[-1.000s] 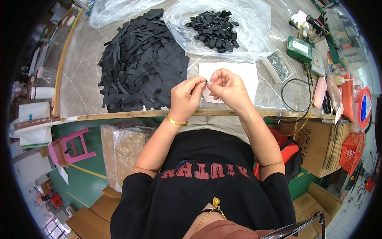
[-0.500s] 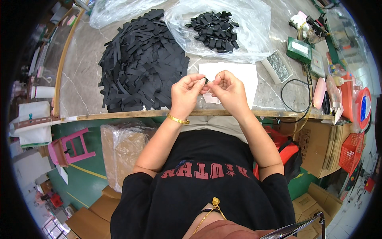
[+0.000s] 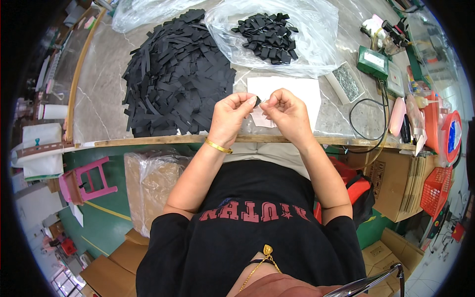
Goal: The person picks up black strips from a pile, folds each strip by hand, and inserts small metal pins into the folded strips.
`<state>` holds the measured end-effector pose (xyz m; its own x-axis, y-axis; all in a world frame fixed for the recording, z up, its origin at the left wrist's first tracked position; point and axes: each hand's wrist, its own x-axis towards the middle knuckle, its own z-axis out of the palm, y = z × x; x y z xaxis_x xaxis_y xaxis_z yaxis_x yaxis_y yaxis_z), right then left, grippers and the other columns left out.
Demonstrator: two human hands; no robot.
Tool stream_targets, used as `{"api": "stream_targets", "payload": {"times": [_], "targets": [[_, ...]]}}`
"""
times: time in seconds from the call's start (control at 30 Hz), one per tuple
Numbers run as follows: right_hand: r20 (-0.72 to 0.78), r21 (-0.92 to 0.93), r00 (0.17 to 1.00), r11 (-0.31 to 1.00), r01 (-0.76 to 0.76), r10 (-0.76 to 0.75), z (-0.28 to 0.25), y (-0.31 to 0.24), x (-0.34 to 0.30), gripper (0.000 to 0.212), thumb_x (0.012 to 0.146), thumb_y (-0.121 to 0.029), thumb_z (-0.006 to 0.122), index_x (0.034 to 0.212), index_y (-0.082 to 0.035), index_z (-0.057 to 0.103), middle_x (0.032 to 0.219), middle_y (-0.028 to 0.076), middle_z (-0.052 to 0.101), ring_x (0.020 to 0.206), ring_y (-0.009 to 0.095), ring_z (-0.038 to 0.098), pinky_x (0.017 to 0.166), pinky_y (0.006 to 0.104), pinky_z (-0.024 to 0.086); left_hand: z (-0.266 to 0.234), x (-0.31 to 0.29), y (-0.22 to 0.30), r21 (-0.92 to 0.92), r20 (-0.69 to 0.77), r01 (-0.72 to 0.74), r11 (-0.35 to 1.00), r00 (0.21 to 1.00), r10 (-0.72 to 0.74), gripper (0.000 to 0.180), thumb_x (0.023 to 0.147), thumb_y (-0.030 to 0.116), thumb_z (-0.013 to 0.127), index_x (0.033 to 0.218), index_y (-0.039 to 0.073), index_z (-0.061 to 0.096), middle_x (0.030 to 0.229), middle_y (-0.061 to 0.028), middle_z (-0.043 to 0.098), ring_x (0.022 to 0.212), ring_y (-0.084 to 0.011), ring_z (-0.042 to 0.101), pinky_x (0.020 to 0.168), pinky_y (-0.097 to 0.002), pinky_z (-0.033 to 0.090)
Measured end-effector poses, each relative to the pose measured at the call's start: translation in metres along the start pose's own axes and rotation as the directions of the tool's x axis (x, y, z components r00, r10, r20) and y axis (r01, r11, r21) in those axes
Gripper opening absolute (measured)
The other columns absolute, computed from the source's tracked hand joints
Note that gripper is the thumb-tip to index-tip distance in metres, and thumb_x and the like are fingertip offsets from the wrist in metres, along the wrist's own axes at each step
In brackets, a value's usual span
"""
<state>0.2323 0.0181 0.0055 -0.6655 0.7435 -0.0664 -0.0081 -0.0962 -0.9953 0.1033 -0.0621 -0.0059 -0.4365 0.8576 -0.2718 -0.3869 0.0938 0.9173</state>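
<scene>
Between the thumb and forefinger of my left hand (image 3: pixel 228 117) is a small black ribbon piece (image 3: pixel 258 102), its edge sticking out to the right. Beside it, my right hand (image 3: pixel 291 117) is closed in a pinch; what its fingertips hold, if anything, is too small to make out. Both hands are above the near edge of the table, over white paper (image 3: pixel 308 94). To their left spreads a large heap of flat black ribbon strips (image 3: pixel 178 79). Farther away, folded black ribbon pieces (image 3: pixel 267 38) lie in a pile on a clear plastic bag (image 3: pixel 316 32).
Right of the paper stands a white box (image 3: pixel 334 88) of small silvery metal pieces. A green device (image 3: pixel 372 63) with a looping black cable (image 3: pixel 352 118) is beyond it. Orange containers (image 3: pixel 431 121) line the right side. The table's wooden edge (image 3: pixel 163 141) runs in front of me.
My hands have drawn slightly apart, and more of the black ribbon piece shows at my left fingertips. My right hand has shifted a little to the right.
</scene>
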Motion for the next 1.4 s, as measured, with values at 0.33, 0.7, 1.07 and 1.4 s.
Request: {"api": "stream_targets", "payload": {"times": [0.33,0.7,1.07,1.4], "targets": [[0.006,0.151,0.999,0.988,0.043,-0.045,-0.001,0.010,-0.001,0.015,0.078,0.002,0.060,0.074,-0.005,0.047,0.073,0.001,0.055,0.065,0.006,0.053,0.058,0.0186,0.046,-0.001,-0.004,0.003,-0.173,0.069,0.086,0.981,0.995,-0.075,0.014,0.081,0.007,0.059,0.091,-0.002,0.060,0.078,-0.0017,0.058,0.066,-0.0069,0.049,0.058,-0.0195,0.039],[-0.006,0.242,0.998,0.968,0.060,-0.060,0.000,0.009,0.001,0.017,0.078,0.003,0.061,0.074,-0.006,0.046,0.073,0.002,0.055,0.066,0.007,0.054,0.058,0.0196,0.047,0.010,-0.010,-0.001,-0.173,0.007,0.006,0.985,1.000,-0.005,0.014,0.082,0.007,0.058,0.092,-0.003,0.059,0.079,-0.0029,0.059,0.068,-0.0073,0.050,0.061,-0.0202,0.039],[-0.041,0.047,0.997,0.997,-0.063,0.065,0.003,-0.002,-0.003,0.010,0.084,-0.011,0.057,0.084,-0.001,0.056,0.073,0.002,0.058,0.061,0.006,0.052,0.054,0.0188,0.045,0.019,-0.015,-0.003,-0.264,-0.067,-0.112,0.958,0.993,0.098,0.014,0.083,0.004,0.057,0.096,0.000,0.057,0.084,-0.0022,0.059,0.071,-0.0065,0.049,0.065,-0.0190,0.040],[-0.097,-0.468,0.917,0.831,0.300,-0.386,0.006,0.012,-0.003,0.005,0.079,-0.003,0.057,0.078,0.000,0.053,0.070,0.008,0.055,0.061,0.017,0.053,0.054,0.0276,0.042,0.010,-0.012,-0.007,-0.104,-0.038,-0.136,0.985,0.990,0.133,0.015,0.080,0.001,0.060,0.095,0.000,0.058,0.087,-0.0035,0.061,0.078,-0.0074,0.056,0.069,-0.0185,0.042]]}}
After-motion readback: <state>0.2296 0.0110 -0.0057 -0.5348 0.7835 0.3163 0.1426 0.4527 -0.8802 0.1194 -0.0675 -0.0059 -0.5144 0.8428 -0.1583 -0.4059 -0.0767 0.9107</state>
